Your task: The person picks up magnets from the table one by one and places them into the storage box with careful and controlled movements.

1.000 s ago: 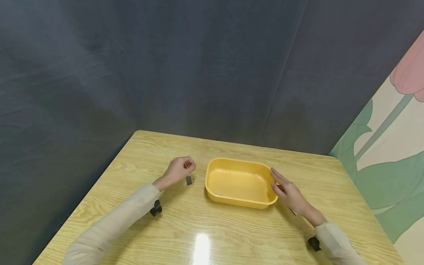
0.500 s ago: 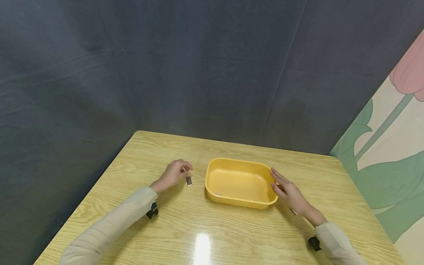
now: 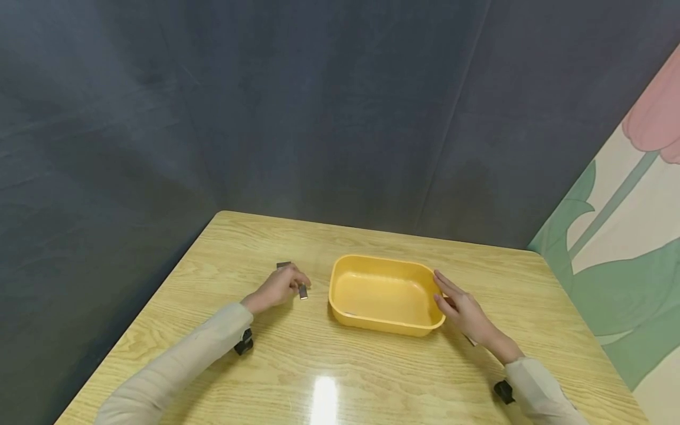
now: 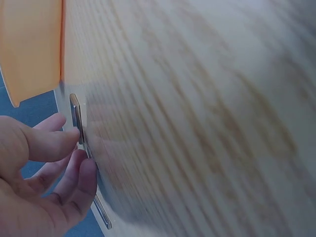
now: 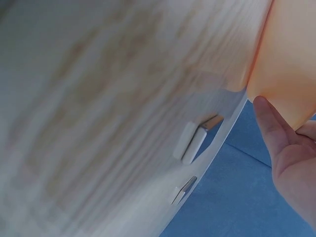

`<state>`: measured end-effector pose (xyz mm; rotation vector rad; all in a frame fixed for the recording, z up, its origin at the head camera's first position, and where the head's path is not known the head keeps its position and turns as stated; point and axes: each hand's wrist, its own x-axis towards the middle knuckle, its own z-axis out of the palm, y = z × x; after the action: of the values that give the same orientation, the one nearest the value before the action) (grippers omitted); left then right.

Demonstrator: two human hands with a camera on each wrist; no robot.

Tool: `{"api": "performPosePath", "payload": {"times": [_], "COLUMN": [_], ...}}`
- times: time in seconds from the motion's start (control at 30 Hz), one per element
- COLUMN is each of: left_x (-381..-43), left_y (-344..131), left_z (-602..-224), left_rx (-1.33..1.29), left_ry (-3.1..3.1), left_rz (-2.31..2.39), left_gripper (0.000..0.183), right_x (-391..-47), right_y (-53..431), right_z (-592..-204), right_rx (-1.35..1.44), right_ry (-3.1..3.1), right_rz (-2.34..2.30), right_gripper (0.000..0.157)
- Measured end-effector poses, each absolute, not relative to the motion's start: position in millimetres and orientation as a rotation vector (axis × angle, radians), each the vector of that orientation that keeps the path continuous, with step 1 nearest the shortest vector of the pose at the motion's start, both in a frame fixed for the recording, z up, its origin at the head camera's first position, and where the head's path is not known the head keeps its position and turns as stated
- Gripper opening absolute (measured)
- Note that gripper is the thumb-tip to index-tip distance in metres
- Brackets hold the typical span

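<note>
I see a small, flat, rectangular dark piece with a shiny edge on the wood-grained worktop, left of the smooth yellow basin. The grip of the left hand curls at its far end; I cannot tell whether it pinches. A second piece lies behind that hand. The grip of the right hand is spread against the basin's rounded right end, partly hiding a third piece. Bare wood separates left hand and basin; a dark curtain hangs past the worktop's back edge.
</note>
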<state>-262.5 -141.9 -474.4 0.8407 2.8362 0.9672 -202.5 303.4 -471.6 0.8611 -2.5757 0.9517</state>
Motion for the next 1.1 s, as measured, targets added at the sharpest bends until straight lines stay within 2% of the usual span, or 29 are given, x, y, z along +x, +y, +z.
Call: {"api": "performPosePath", "payload": {"times": [0.27,0.87,1.1], "left_x": [-262,-263,-263], "left_y": [-145,-142,-143], "left_z": [-474,-464,-465], "left_rx": [0.928,0.725,0.763], "left_ry": [2.814,2.747,2.746], "left_rz": [0.857,0.84,0.82], "left_gripper": [0.024,0.014,0.014], "right_x": [-202,-205,-205], "right_y": [303,305,305], "right_z": [-472,-473,-472], "right_rx": [0.867,0.833,0.833], "right_ry": [-2.561,-2.599,-2.603], "right_rz": [0.945,0.979,0.974], "right_gripper": [0.046,0.047,0.047]}}
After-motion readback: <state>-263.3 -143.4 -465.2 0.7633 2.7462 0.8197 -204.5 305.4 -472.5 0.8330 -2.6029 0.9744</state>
